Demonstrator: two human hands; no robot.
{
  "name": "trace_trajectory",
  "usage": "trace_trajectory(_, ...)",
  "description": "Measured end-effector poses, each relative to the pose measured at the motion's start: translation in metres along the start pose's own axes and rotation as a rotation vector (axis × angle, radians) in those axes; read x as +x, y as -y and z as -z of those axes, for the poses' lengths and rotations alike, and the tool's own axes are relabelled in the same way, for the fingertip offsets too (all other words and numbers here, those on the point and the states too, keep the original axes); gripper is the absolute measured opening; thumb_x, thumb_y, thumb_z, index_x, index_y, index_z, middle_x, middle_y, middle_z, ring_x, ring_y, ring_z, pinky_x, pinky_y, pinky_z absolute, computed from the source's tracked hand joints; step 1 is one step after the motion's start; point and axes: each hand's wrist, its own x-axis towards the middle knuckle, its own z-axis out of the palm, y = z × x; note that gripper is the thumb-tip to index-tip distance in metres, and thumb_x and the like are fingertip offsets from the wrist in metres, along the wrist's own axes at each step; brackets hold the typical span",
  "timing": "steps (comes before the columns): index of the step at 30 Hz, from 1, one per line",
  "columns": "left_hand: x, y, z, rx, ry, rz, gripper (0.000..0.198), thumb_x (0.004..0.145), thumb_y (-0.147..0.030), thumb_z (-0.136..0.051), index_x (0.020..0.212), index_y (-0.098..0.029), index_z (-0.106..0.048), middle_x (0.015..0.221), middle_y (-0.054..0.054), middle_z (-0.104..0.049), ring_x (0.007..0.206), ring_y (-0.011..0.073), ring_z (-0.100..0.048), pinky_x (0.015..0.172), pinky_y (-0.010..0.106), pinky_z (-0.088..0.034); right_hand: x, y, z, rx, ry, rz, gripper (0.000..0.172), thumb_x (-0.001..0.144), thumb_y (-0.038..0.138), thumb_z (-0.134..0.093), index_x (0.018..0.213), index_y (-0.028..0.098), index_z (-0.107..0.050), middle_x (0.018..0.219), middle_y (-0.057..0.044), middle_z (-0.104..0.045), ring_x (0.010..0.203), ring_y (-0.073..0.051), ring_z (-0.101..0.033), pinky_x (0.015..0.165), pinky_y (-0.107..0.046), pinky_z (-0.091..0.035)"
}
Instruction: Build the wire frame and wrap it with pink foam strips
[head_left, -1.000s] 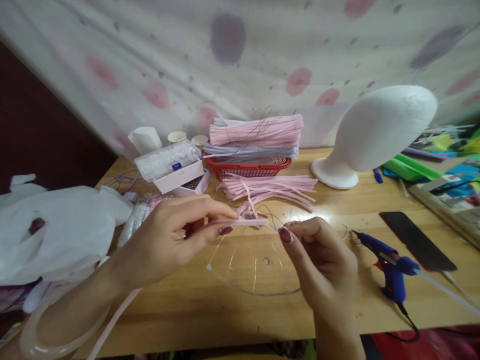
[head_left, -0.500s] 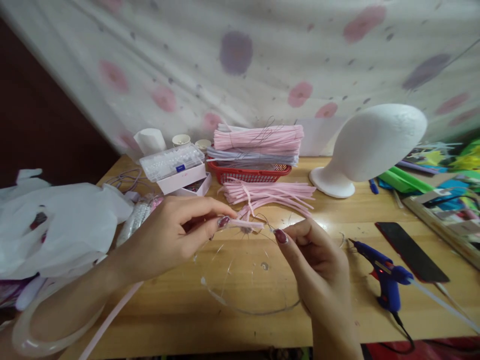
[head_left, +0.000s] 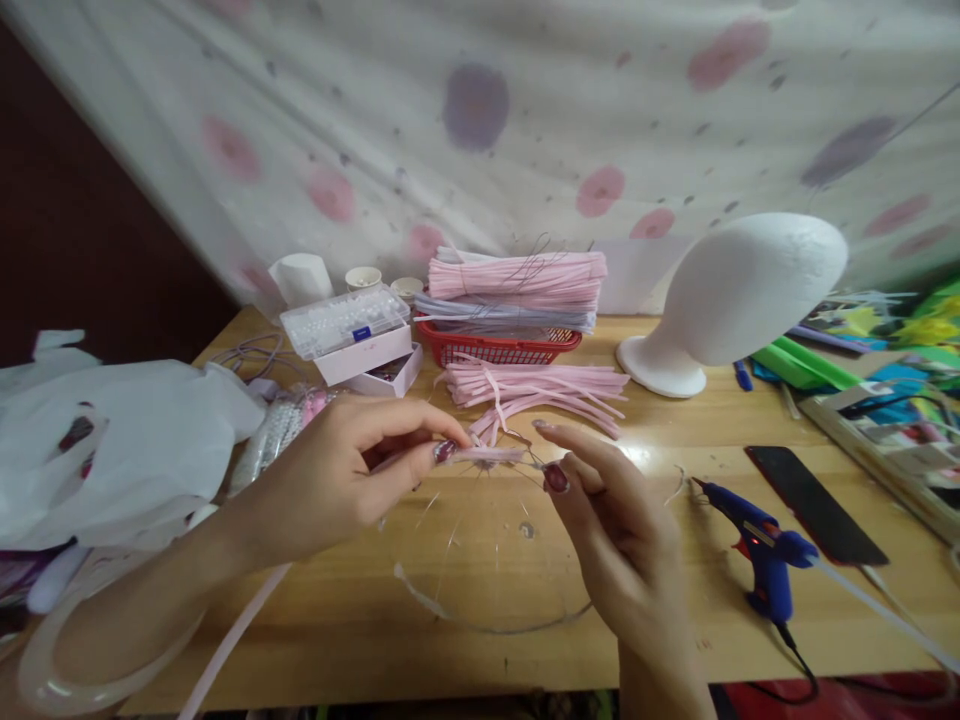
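Observation:
My left hand (head_left: 367, 460) pinches a pink pipe cleaner (head_left: 491, 455) between thumb and forefinger. Its short end points right, and a long pink tail (head_left: 236, 640) comes out below my wrist. My right hand (head_left: 619, 520) is closed at the thumb on a thin wire (head_left: 534, 460) beside the pipe cleaner's tip, its forefinger raised. Below both hands is a round frame of thin wire (head_left: 495, 630), with fine clear spokes meeting near the pipe cleaner. Just behind lies a tied bundle of pink pipe cleaners (head_left: 540, 385).
A red basket (head_left: 502, 348) holds more pipe cleaners at the back. Left of it are a bead box (head_left: 345, 320) and a white plastic bag (head_left: 120, 450). On the right are a white foam head (head_left: 750, 290), a blue glue gun (head_left: 765, 545) and a black phone (head_left: 817, 505).
My right forefinger has lifted away from the thumb, and the right hand has shifted slightly left. The left hand keeps its pinch on the pipe cleaner.

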Motion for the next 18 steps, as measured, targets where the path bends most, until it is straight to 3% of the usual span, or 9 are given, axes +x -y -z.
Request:
trace_trajectory(5, -0.0021, -0.0005, -0.0001, 0.013, -0.016, -0.042, 0.025, 0.087, -0.012, -0.053, 0.093, -0.022, -0.075, 0.067, -0.004, -0.065, 0.049, 0.0065, -0.048, 0.043, 0.016, -0.033, -0.002, -0.0024, 0.0002, -0.034, 0.015, 0.056, 0.035, 0.098, 0.015, -0.053, 0.121, 0.038, -0.066, 0.09, 0.004, -0.072, 0.06, -0.01, -0.055, 0.056, -0.026, -0.043)
trace_trajectory(12, -0.0031, 0.0013, -0.0001, 0.037, -0.024, -0.059, 0.026, 0.088, -0.011, -0.054, 0.094, -0.026, -0.075, 0.07, -0.005, -0.067, 0.054, 0.0074, -0.052, 0.045, 0.017, -0.036, -0.0044, -0.0014, -0.0005, -0.052, 0.006, 0.034, 0.026, 0.099, 0.017, -0.053, 0.111, 0.035, -0.069, 0.092, 0.003, -0.074, 0.063, -0.011, -0.059, 0.054, -0.024, -0.044)
trace_trajectory(18, -0.0031, 0.0046, -0.0004, 0.044, -0.042, -0.108, 0.028, 0.089, -0.009, -0.054, 0.095, -0.027, -0.074, 0.073, -0.005, -0.069, 0.06, 0.0085, -0.058, 0.05, 0.017, -0.041, -0.0018, 0.0004, -0.0016, -0.037, 0.014, -0.028, 0.03, 0.1, 0.021, -0.052, 0.123, 0.036, -0.064, 0.097, 0.003, -0.073, 0.07, -0.01, -0.061, 0.061, -0.021, -0.048)
